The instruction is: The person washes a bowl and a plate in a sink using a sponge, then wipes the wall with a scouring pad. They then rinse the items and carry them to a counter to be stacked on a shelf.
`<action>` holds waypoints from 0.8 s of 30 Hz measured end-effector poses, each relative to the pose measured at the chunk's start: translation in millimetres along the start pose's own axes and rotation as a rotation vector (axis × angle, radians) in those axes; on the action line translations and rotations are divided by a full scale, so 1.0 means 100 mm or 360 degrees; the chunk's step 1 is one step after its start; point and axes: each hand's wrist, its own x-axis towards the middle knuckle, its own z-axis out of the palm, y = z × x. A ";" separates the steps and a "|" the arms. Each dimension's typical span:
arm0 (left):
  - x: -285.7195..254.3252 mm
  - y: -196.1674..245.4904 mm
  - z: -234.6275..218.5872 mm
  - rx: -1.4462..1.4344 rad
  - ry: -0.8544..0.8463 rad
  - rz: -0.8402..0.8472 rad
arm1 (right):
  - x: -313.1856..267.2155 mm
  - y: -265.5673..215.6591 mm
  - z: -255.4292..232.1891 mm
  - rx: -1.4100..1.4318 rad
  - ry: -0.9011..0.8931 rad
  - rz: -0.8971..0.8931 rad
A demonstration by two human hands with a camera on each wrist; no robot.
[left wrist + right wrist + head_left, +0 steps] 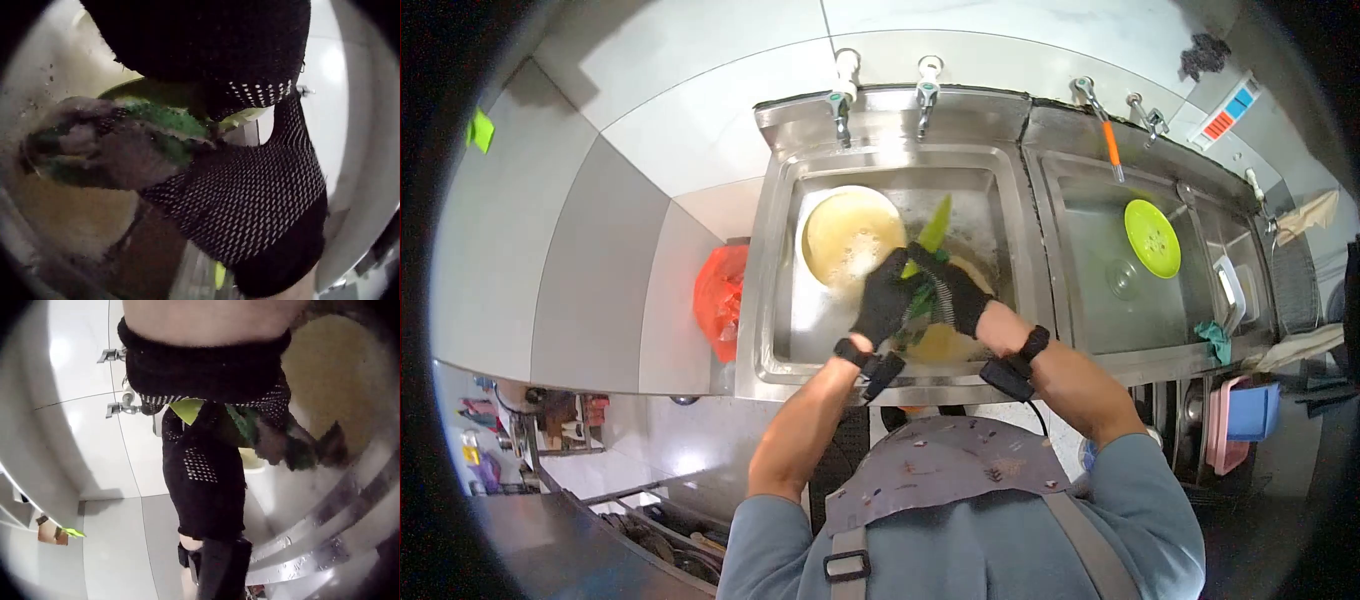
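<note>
Both hands wear dark knitted gloves with light dots and meet over the left sink basin. My left hand (pixel 884 300) grips a lime-green dish (pixel 937 224), seen nearly edge-on, with part of its curved rim showing in the left wrist view. A wet green and grey-brown cloth (pixel 134 150) is bunched in my right hand (pixel 963 297) against the dish. In the right wrist view the cloth's loose end (pixel 300 450) hangs past the gloves. Most of the fingertips are hidden between the hands. Below them sits a round vessel of yellowish liquid (pixel 940 345).
A white bowl (pixel 804 235) of foamy yellowish water stands left in the steel sink (pixel 775 290). Two taps (pixel 840 115) project over its back edge. The neighbouring basin holds a lime-green perforated plate (pixel 1152 238). A red plastic bag (pixel 720 300) hangs beside the sink's left side.
</note>
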 end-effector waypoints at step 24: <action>-0.53 -1.55 -0.99 0.0977 -0.0983 -0.0057 | 1.20 0.15 -1.70 -0.2989 0.0392 0.0322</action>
